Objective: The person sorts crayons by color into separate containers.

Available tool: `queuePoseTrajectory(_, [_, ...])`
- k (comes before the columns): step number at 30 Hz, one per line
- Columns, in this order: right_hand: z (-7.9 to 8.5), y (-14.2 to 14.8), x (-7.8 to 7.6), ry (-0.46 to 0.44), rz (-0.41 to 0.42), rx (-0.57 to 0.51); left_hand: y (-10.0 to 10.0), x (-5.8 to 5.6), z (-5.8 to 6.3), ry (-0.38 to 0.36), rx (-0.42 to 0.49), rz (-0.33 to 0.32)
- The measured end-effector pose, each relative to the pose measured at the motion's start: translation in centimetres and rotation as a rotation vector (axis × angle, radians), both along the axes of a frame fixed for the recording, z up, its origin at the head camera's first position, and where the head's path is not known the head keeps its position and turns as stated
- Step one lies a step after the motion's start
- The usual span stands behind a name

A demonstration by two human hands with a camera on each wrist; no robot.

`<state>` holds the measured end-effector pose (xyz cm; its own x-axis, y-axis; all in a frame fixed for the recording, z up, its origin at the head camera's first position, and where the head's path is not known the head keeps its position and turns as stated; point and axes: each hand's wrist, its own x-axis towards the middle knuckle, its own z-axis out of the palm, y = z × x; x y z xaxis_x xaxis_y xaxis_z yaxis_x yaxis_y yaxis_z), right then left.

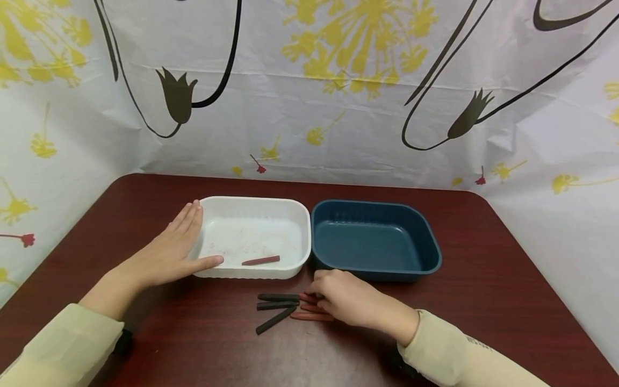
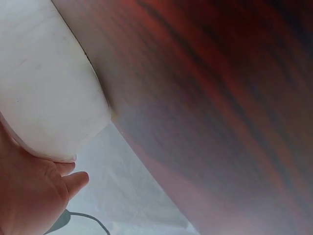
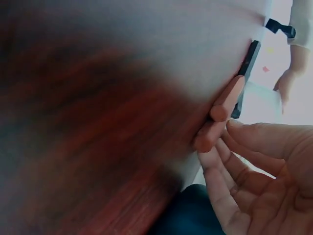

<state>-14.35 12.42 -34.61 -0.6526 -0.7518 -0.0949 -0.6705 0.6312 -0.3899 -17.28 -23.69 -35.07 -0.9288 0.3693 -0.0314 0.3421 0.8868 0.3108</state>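
My left hand (image 1: 174, 250) rests along the left side of the white tray (image 1: 302, 266), fingers straight and thumb over its front rim. In the left wrist view that hand (image 2: 34, 191) touches the tray's wall (image 2: 54, 83). A reddish-brown crayon (image 1: 261, 260) lies inside the tray. My right hand (image 1: 350, 301) pinches the end of a reddish-brown crayon (image 1: 304, 296) on the table, partly hidden by the fingers. Two more reddish-brown crayons (image 1: 311, 316) lie just in front of it, their ends showing in the right wrist view. Three black crayons (image 1: 275, 320) lie to the left.
A dark blue tray (image 1: 432, 258) stands right beside the white one, behind my right hand. Both sit on a dark reddish wooden table (image 1: 483, 306). A white patterned cloth (image 1: 232, 140) hangs around the table's back and sides.
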Motion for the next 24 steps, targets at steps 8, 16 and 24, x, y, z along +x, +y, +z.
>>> queuePoseTrajectory(8, [-0.17,-0.06,-0.71,-0.061,-0.009,-0.007,0.11,-0.09,0.23,-0.004,0.001,-0.001])
queuePoseTrajectory(16, [-0.26,-0.26,-0.91,-0.16,-0.033,-0.056,0.14,-0.22,0.27,-0.007,0.005,-0.004])
queuePoseTrajectory(24, [-0.13,-0.39,-0.56,-0.13,-0.038,-0.071,0.09,-0.07,0.19,-0.008,0.011,0.0])
